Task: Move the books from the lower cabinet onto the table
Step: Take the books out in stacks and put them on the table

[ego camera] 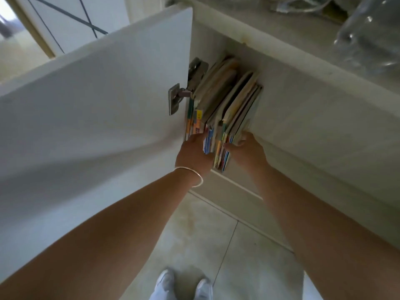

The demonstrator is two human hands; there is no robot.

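Note:
Several thin books (227,105) with colourful spines stand upright in the open lower cabinet (216,40), seen from above. My left hand (193,153), with a white bangle at the wrist, presses against the left side of a bundle of them. On the right side of the same bundle is my right hand (246,151), its fingers curled around the spines. That bundle sticks out of the cabinet front farther than the books left of it. A few books stay against the hinge side.
The white cabinet door (97,105) stands open to the left, its metal hinge (184,94) beside the books. Above is the counter top (303,35) with clear plastic containers (368,35). My white shoes (184,284) stand on the tiled floor below.

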